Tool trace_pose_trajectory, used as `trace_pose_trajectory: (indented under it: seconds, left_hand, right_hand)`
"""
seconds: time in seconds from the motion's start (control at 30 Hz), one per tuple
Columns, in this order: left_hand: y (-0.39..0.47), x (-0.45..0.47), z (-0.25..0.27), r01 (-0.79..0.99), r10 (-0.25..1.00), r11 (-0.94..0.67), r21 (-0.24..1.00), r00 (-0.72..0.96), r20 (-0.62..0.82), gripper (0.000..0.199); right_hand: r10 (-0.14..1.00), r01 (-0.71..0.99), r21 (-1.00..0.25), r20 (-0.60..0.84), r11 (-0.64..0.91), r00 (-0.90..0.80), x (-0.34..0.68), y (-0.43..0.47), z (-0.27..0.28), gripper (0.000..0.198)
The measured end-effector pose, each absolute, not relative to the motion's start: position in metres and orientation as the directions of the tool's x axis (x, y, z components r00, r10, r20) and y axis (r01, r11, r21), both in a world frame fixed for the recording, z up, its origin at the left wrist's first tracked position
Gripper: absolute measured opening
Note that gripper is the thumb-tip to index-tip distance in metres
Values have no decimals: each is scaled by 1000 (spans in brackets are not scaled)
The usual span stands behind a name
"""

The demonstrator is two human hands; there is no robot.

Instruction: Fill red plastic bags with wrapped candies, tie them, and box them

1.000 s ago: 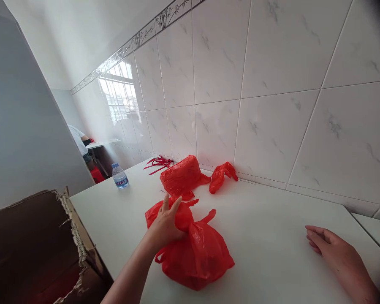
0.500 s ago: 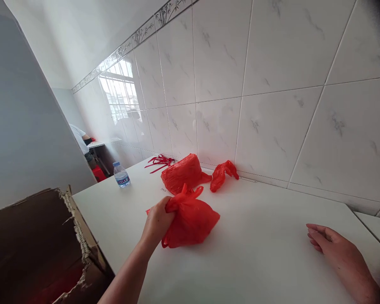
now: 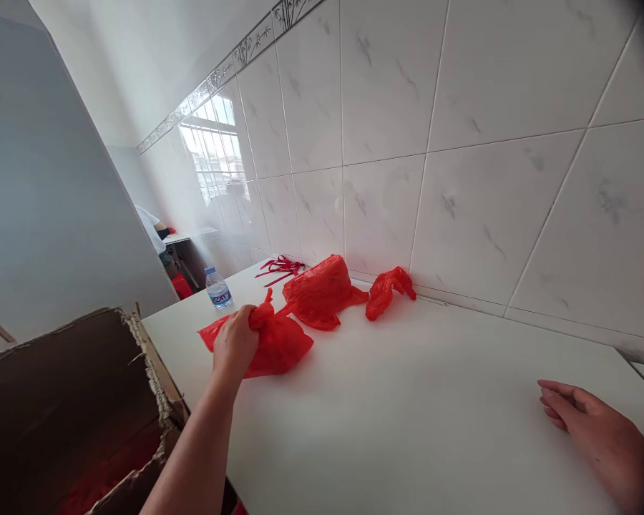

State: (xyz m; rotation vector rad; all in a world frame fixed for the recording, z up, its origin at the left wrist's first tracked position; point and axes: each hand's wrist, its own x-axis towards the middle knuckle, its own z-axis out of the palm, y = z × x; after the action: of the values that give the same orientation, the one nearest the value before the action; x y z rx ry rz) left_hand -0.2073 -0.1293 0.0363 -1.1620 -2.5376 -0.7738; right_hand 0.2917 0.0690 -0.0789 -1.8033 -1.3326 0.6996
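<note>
White marble-look tiles back a white counter (image 3: 408, 400) that fills most of the view, and the person's left hand serves as the marker for everything else. Far to the left of that hand, at the counter's near edge, stands an open cardboard box (image 3: 75, 400) with a torn rim and something red inside. Beyond the box, past a grey wall panel, part of another person in a white top (image 3: 151, 227) shows at a distant table. Just behind the hand stands a small water bottle (image 3: 217, 287). The left hand (image 3: 235, 345) is closed around the gathered neck of a red plastic bag (image 3: 279, 343), gripping it; the bag's bulge rests on the counter directly right of the fist. Behind and to the right of the hand, near the wall, lie loose red strips (image 3: 280, 266), a fuller red bag (image 3: 322, 292) and a small crumpled red bag (image 3: 389, 288). Well apart to the right, the right hand (image 3: 595, 436) lies flat and empty on the counter, fingers loosely extended.
</note>
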Motion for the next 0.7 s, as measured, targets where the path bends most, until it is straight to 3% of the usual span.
trace_pose_trajectory:
  seconds: [0.07, 0.2, 0.37, 0.43, 0.53, 0.7]
  left_hand:
    - [-129, -208, 35, 754, 643, 569, 328, -656, 395, 54]
    - [-116, -185, 38, 813, 727, 519, 265, -583, 363, 71]
    - [-61, -127, 38, 922, 925, 47, 383, -185, 331, 68]
    - [-28, -106, 29, 909, 957, -54, 412, -72, 283, 68]
    - [24, -80, 9, 888, 973, -94, 450, -13, 231, 63]
    - [76, -56, -21, 856, 975, -15, 517, -101, 196, 47]
  right_hand:
    - [966, 472, -863, -70, -183, 249, 290, 67, -76, 21]
    - [971, 469, -866, -73, -175, 228, 289, 65, -75, 26]
    - [981, 530, -839, -21, -123, 195, 290, 70, -83, 34]
    - [982, 577, -810, 12, -100, 186, 289, 71, -85, 36]
    - [982, 655, -754, 89, -41, 164, 283, 68, -83, 36]
    - [979, 689, -724, 171, 47, 113, 265, 55, -71, 29]
